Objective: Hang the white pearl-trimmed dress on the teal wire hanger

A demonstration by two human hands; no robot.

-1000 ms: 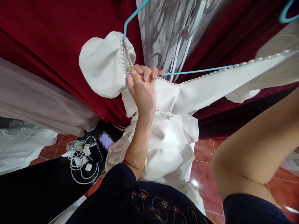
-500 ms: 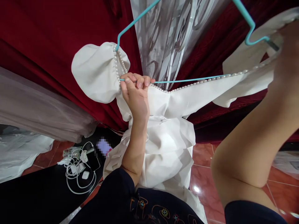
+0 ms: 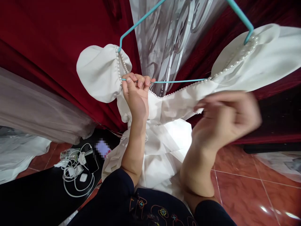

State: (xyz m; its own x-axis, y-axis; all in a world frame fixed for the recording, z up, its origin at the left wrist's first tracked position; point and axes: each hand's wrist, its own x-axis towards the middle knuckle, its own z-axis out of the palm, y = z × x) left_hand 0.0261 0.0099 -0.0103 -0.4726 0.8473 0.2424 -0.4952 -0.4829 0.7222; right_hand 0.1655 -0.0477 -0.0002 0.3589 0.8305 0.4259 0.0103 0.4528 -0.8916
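Note:
A white dress [image 3: 174, 108] with pearl beading along its neckline and puffed sleeves hangs on a turquoise clothes hanger [image 3: 141, 21]. My left hand [image 3: 136, 89] is closed around the hanger's lower bar, close to the left sleeve [image 3: 98, 73]. Over on the right, my right hand [image 3: 225, 117] is in front of the dress, below the right sleeve [image 3: 265, 62]. Its fingers look bent but are smeared by motion, so whether they touch the fabric is unclear. Both hanger ends sit inside the beaded shoulder openings. Below my hands the skirt [image 3: 164, 150] falls in folds.
Dark red curtains [image 3: 66, 37] and a sheer whitish drape [image 3: 160, 40] hang behind the dress. On a black bench [image 3: 39, 194] at lower left lie a phone [image 3: 91, 161], white cables [image 3: 77, 194] and small white chargers. Red tiles [image 3: 244, 185] cover the floor.
My right hand has come away from the right sleeve, moving down and left in front of the dress. That shoulder now rests over the hanger's end. My left hand keeps its grip.

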